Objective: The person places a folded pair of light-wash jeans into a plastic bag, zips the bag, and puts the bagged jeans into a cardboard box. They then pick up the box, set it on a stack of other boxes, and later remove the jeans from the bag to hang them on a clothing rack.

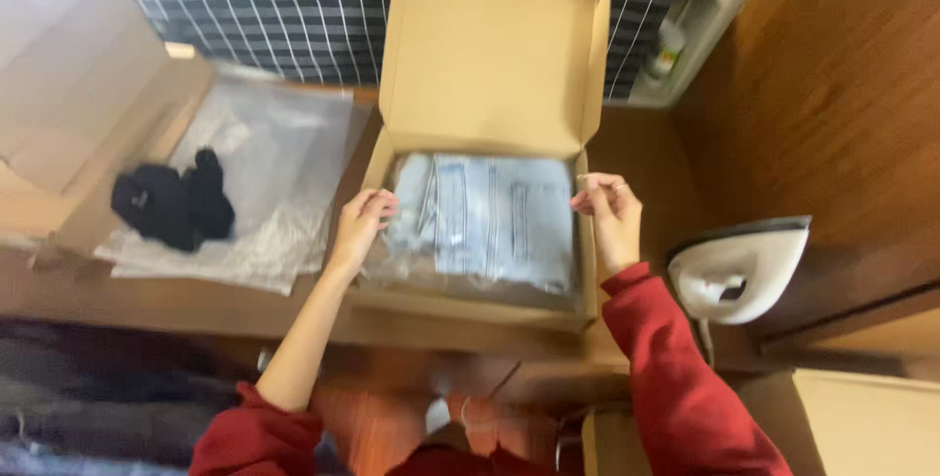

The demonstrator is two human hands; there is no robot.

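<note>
An open cardboard box (pixel 490 55) stands on the wooden table with its lid tilted up and back. Inside lies a folded pale blue garment in a clear plastic bag (pixel 490 226). My left hand (pixel 360 224) rests at the box's left wall, fingers curled on the bag's left edge. My right hand (pixel 611 214) is at the box's right wall, fingertips pinched at the bag's right edge. Both sleeves are red.
Left of the box lie clear plastic bags (pixel 264 172) with a black cloth item (pixel 174 204) on them, beside another cardboard box (pixel 88 94). A white iron (pixel 739 268) stands on end at the right. A dark checked fabric (pixel 284 6) is behind.
</note>
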